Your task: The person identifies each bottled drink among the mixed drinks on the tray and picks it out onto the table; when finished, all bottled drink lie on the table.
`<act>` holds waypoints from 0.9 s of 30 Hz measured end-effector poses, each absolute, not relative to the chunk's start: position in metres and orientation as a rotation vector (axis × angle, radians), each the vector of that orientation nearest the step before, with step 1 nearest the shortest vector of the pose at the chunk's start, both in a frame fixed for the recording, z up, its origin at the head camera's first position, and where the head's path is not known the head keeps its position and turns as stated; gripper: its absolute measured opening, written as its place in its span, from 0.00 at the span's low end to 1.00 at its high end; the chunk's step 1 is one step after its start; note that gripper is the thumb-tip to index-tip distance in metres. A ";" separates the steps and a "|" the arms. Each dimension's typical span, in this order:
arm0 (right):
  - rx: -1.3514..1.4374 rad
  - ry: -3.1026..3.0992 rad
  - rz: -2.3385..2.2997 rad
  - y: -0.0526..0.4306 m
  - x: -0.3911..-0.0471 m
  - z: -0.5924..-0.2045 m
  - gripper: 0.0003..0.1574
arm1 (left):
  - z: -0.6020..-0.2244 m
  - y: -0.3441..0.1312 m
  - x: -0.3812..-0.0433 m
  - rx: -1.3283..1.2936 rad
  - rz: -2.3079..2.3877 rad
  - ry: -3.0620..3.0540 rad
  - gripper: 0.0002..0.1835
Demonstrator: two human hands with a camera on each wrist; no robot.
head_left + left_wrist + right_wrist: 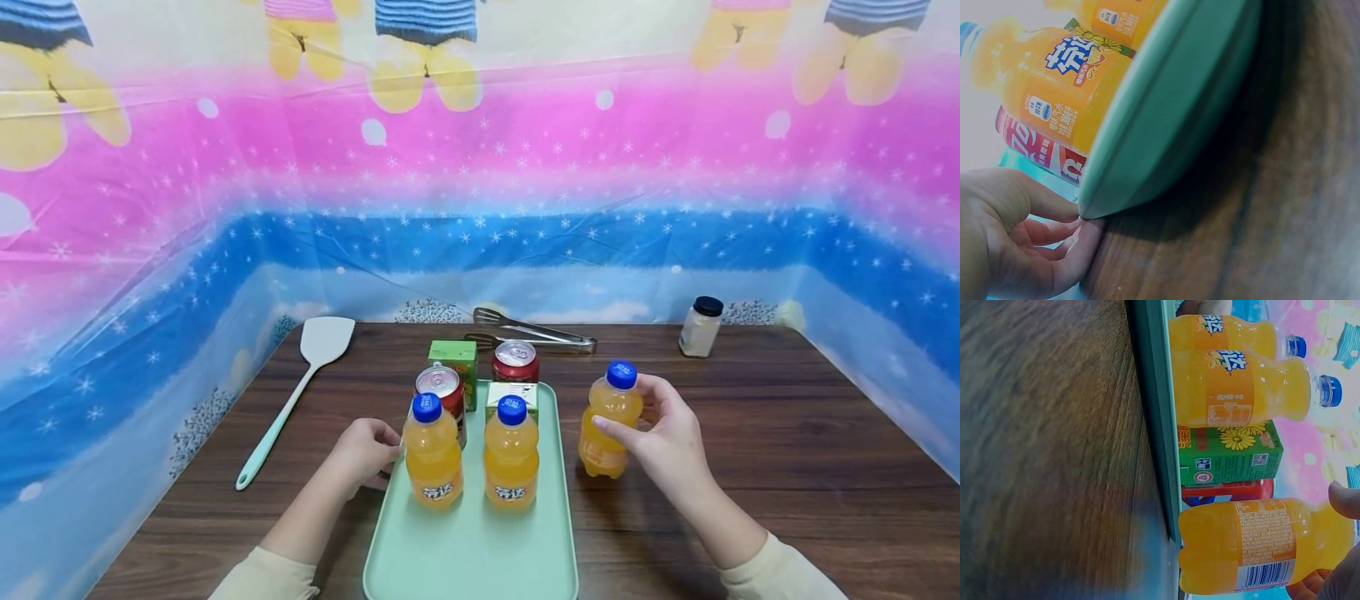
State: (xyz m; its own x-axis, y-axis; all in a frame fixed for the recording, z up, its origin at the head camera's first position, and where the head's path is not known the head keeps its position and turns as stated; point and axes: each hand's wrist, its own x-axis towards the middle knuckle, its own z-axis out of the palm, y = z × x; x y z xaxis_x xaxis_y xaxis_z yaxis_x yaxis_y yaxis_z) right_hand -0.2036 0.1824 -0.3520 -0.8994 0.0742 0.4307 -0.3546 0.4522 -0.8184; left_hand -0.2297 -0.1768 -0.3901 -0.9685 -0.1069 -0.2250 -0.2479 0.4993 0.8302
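Observation:
My right hand (669, 433) grips an orange soda bottle (611, 417) with a blue cap, just right of the pale green tray (465, 558). In the right wrist view, thumb and fingers close around the upper part of this bottle (1241, 547). At the tray's left rim, my left hand (365, 450) pinches the edge between thumb and fingers, as the left wrist view shows at the rim (1141, 144). Two more orange soda bottles, a left one (433, 467) and a right one (512, 467), stand upright on the tray.
Behind the bottles are two red cans (515, 360), a green carton (453, 367) and a second carton (513, 394), partly hidden. A spatula (300, 392) lies at the left, metal tongs (536, 332) at the back, and a black-lidded jar (701, 327) stands back right.

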 end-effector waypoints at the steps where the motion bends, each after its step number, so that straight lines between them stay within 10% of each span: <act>1: 0.234 -2.301 1.438 0.183 -0.204 -0.352 0.35 | -0.390 -0.177 -0.230 -0.309 1.472 2.594 0.03; 27: 0.198 -2.302 1.502 0.184 -0.211 -0.362 0.36 | -0.385 -0.174 -0.226 -0.314 1.470 2.596 0.03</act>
State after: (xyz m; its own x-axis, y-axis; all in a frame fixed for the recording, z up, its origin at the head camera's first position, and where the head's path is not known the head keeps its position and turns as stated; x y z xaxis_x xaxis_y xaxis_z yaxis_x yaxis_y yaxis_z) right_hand -0.2110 0.1840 -0.3618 -0.9165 0.0896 0.3899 -0.3209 0.4174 -0.8502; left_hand -0.2265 -0.1740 -0.3851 -0.9682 -0.1111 -0.2241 -0.2494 0.5004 0.8291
